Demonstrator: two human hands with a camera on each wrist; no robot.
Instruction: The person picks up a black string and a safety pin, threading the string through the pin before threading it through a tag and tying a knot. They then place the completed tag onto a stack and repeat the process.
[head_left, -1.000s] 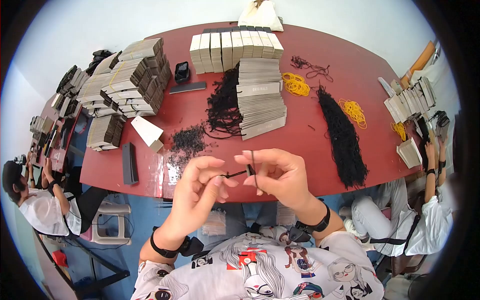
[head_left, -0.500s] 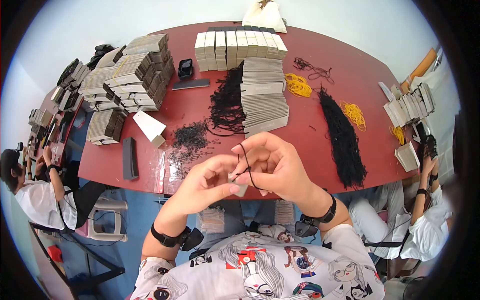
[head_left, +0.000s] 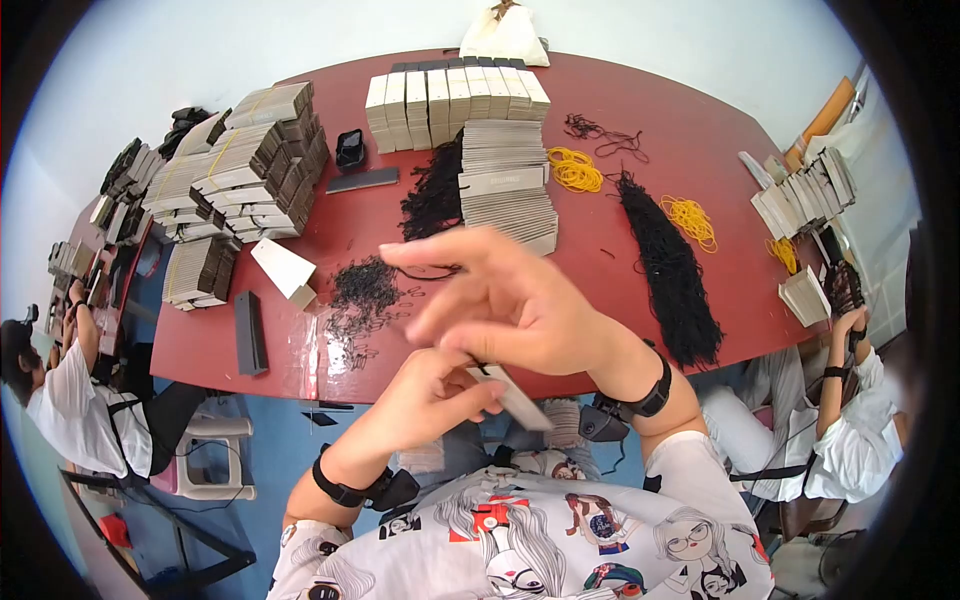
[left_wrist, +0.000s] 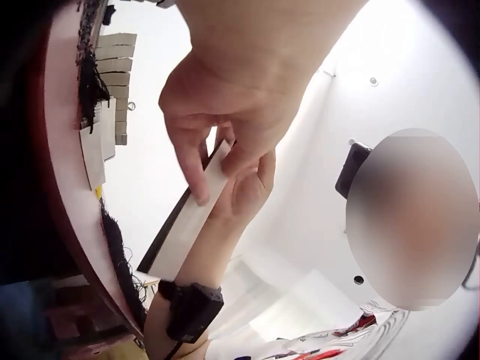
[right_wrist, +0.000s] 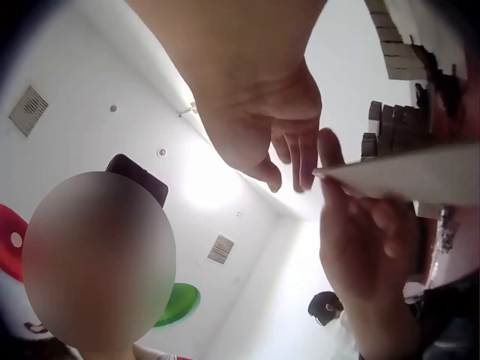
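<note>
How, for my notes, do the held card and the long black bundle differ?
The held card is pale and straight-edged; the long black bundle is a mass of strands. The card looks smaller than the bundle. The left hand pinches the card; the bundle lies on the table.

Easiest lane is the red tabletop [head_left: 612, 285] between the middle card stack [head_left: 508, 215] and the black cord bundle [head_left: 672, 280] — yellow bands [head_left: 575, 170] sit up top. Left side's rougher: loose black loops [head_left: 365, 290], then tall stacks [head_left: 260, 170]. From above, the right hand [head_left: 510, 310] partly blocks the left hand [head_left: 425, 400] — held card [head_left: 513, 398] pokes out below.
</note>
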